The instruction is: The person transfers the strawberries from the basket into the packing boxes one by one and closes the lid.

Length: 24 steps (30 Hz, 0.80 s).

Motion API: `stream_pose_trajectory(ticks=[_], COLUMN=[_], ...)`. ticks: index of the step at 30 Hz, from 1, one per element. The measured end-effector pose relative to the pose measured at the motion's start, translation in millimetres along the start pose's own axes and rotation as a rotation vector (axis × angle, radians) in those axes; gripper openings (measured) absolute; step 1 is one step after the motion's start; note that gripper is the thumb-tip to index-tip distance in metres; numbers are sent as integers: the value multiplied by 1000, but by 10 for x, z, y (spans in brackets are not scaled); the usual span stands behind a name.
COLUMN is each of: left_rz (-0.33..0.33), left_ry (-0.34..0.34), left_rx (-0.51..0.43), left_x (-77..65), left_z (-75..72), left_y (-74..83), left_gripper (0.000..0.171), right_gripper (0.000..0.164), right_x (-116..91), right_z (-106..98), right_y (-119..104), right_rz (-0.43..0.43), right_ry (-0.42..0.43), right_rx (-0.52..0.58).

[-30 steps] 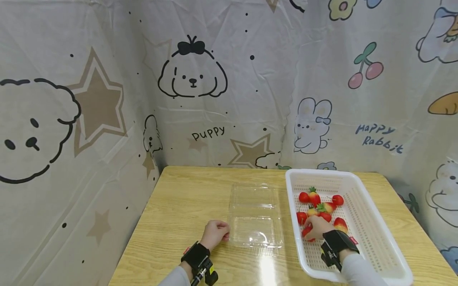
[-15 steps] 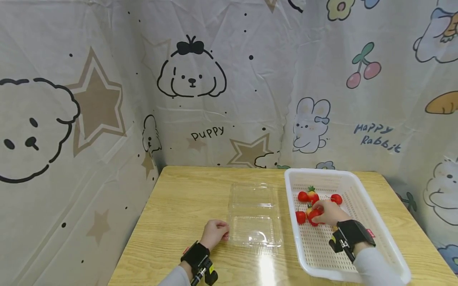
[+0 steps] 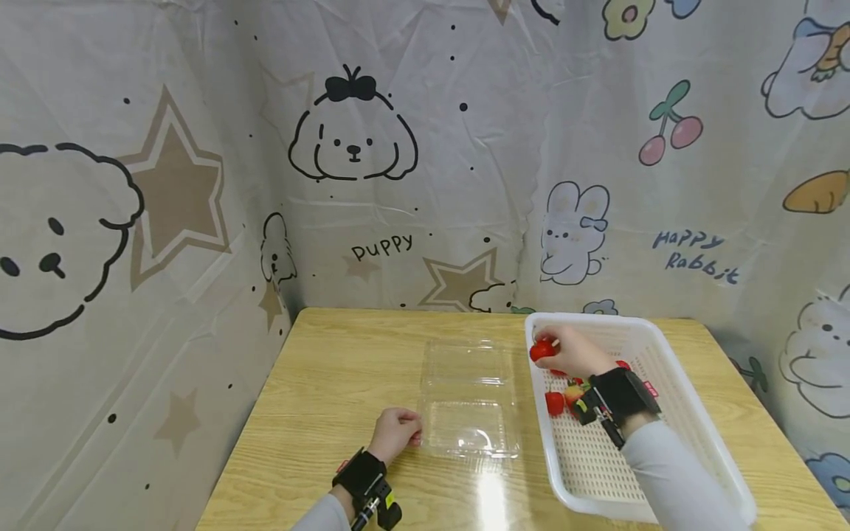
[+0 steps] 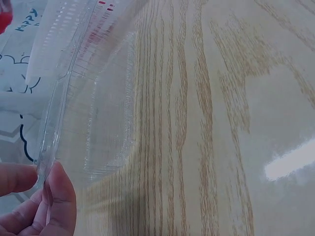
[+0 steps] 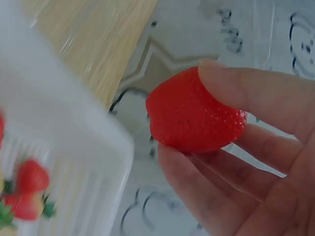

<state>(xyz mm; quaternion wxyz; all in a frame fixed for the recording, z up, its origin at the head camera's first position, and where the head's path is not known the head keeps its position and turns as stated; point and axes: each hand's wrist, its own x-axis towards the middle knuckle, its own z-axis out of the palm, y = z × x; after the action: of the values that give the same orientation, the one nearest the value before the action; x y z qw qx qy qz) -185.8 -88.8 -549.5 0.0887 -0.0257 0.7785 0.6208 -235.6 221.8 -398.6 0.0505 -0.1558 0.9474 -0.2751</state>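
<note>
My right hand [image 3: 579, 354] holds a red strawberry [image 5: 189, 115] between thumb and fingers, above the left rim of a white plastic basket [image 3: 707, 420]. Its leafy end is not visible in the right wrist view. My left hand [image 3: 393, 434] pinches the left edge of a clear plastic clamshell box [image 4: 110, 98] between thumb and fingers. Lying opened out on the table, the box shows its two halves in the head view, with nothing inside. More red fruit [image 3: 555, 403] lies in the basket, partly hidden by my right hand and wrist.
The wooden table [image 3: 332, 369] carries the box at the middle and the basket at the right. A patterned curtain [image 3: 398, 206] hangs behind and along both sides. The basket's raised wall stands between its fruit and the box.
My right hand has picked up a strawberry from the pile and carried it up and left to the basket's left rim. The left hand has stayed at the box's edge.
</note>
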Motion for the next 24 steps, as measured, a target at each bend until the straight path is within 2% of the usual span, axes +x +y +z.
stream_pose_trajectory(ticks=[7, 11, 16, 22, 24], left_rz=[-9, -18, -13, -12, -16], left_ry=[-11, -9, -9, -3, -2], left_rx=[-11, -14, -21, -16, -11], left_x=[3, 2, -1, -14, -9], left_z=[-3, -9, -12, -7, -12], left_y=[-15, -25, -18, -4, -5], left_gripper=[20, 19, 20, 20, 20], right_gripper=[34, 35, 36, 33, 33], right_x=[267, 413, 534, 562, 569], right_z=[304, 561, 904, 1256, 1341], right_y=[-282, -357, -407, -418, -410], right_rz=[-133, -162, -159, -148, -131], right_ry=[-39, -50, -42, -23, -45], right_rx=[29, 38, 24, -1, 22])
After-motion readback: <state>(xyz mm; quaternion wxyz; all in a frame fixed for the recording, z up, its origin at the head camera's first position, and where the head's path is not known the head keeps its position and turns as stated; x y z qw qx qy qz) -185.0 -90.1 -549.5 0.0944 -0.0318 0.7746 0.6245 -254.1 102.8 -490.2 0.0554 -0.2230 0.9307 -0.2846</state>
